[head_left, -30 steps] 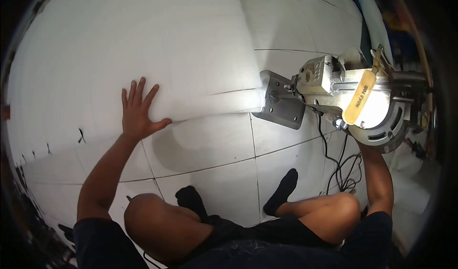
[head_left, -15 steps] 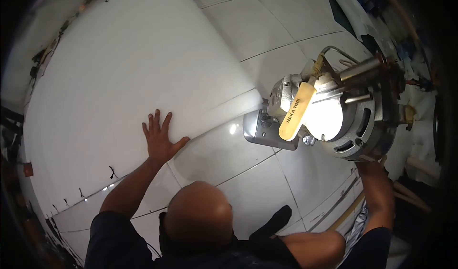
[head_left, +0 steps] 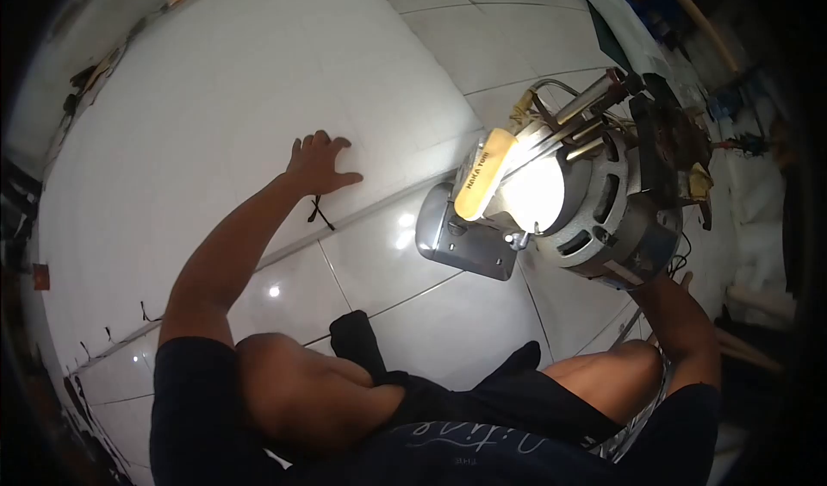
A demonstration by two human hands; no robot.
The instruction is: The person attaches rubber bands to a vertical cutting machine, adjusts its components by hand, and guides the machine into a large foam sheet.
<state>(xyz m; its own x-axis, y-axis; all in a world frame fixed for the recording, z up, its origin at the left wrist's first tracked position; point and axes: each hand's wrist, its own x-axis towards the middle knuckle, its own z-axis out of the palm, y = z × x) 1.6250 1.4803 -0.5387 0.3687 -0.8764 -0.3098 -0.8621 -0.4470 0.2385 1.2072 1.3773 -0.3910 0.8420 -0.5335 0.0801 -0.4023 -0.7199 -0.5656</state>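
A large white sheet or stack of sheet material (head_left: 224, 98) lies flat on the tiled floor. My left hand (head_left: 319, 163) is over it near its front edge, fingers spread and slightly bent, beside a black tie (head_left: 319, 214). At the right end of that edge stands an electric cloth cutting machine (head_left: 594, 202), with a grey base plate (head_left: 469, 240), a yellow "HAKA TORI" handle and a bright lamp. My right hand (head_left: 659, 292) grips the machine from behind; the motor housing hides most of its fingers. The blade is out of sight.
White floor tiles (head_left: 439, 314) stretch in front of the sheet and beyond it. My bent legs and black-socked feet (head_left: 356, 339) are close to the edge. Rolls of material (head_left: 616, 21) and clutter line the right side.
My left hand has shifted up and right along the sheet, its fingers now more bent. The machine appears further left, with my right hand still on it. My legs and the view have shifted.
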